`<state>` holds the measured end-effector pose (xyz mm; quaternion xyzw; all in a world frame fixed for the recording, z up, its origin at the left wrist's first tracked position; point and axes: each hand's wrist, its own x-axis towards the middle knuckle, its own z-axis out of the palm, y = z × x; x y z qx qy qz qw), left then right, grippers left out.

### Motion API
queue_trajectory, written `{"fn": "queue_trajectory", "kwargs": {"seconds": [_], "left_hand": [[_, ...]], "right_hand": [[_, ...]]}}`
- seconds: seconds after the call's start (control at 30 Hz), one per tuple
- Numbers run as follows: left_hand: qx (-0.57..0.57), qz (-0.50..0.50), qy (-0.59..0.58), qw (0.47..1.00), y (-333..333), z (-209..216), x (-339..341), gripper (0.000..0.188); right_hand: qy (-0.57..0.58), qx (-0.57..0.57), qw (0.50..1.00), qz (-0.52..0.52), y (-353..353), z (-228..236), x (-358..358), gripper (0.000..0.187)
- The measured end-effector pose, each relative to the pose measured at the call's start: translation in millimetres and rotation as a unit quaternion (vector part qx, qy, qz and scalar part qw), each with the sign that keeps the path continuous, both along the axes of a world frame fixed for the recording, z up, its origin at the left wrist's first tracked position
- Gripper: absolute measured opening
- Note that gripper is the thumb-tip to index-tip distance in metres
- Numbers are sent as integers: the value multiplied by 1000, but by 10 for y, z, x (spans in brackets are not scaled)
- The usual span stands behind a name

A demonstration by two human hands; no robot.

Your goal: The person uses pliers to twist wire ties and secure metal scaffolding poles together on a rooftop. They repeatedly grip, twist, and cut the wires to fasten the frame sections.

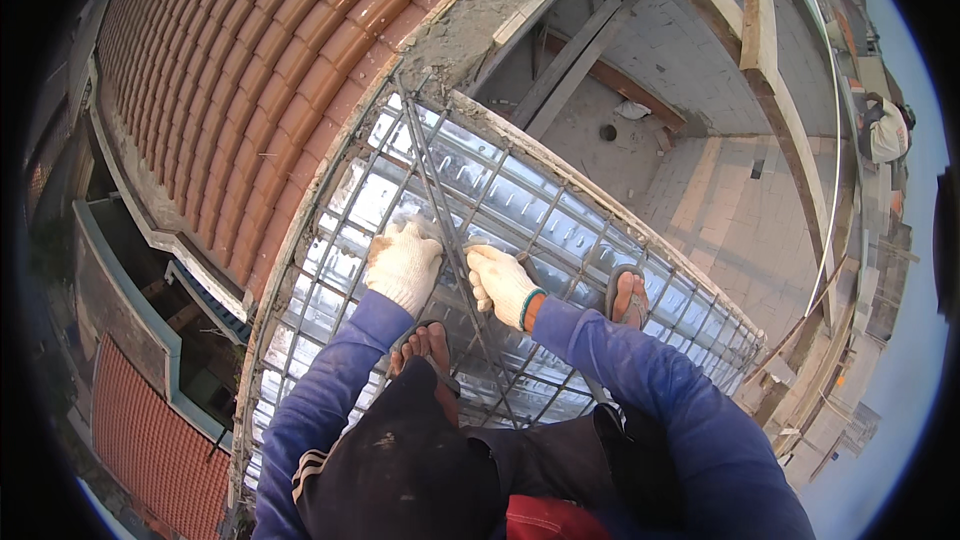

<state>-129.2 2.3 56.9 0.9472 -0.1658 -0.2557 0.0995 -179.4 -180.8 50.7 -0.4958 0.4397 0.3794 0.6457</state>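
Note:
My left hand, in a cream knitted glove, is closed over the steel bar grid, just left of long bars that cross it at a slant. Whatever its fingers hold is hidden under the glove. To the right of those bars my right hand, gloved with a green cuff edge, has its fingers curled in. A small dark piece shows by its knuckles, too unclear to name. Beneath the grid lies shiny ribbed metal decking. My feet, in flip-flops, stand on it, the left foot close below my left hand.
Glazed orange roof tiles slope away at the left. Beyond the decking's right edge is a drop into a room with a concrete floor. Timber beams span that opening. A pale sack sits at the far right.

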Motion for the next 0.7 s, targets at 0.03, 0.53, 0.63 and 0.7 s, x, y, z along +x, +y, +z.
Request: {"fn": "queue_trajectory", "kwargs": {"seconds": [0.03, 0.53, 0.63, 0.7], "left_hand": [[-33, -30, -33, 998, 72, -15, 15, 20], [36, -306, -60, 949, 48, -227, 288, 17], [4, -292, -82, 953, 196, -217, 241, 17], [-10, -268, -84, 960, 224, -184, 193, 18]], "right_hand": [[5, 20, 1000, -2, -7, 2, 16, 35], [-44, 125, 991, -36, -39, -617, -149, 24], [-31, -22, 994, 101, 43, -242, 68, 28], [-30, -86, 967, 237, -18, -89, 197, 29]]}}
